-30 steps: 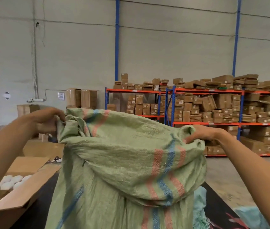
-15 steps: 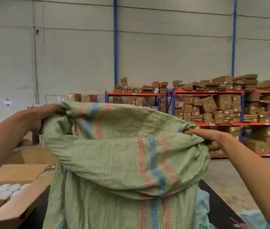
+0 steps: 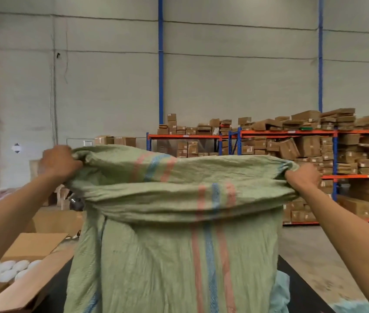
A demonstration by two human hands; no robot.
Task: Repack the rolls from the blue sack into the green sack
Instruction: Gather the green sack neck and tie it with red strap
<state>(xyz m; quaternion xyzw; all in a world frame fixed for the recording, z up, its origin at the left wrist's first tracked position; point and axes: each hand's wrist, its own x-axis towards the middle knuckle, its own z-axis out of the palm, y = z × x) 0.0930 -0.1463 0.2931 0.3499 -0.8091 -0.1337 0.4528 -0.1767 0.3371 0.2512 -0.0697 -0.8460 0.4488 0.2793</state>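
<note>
Because the green woven sack (image 3: 179,256) looks soft, light and floppy, its rolled mouth hem is gripped at opposite ends by the left hand (image 3: 58,162) and right hand (image 3: 302,178), held up beside the open carton (image 3: 32,247).

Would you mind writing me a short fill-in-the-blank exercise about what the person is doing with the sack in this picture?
1. Both hands, the left hand and the right hand, grip the top edge of the ____ sack.
2. The sack's stripes are pink and ____.
3. White rolls lie in an open ____ box at the lower left.
4. The shelves behind hold many cardboard ____.

Missing words: green; blue; cardboard; boxes
</note>
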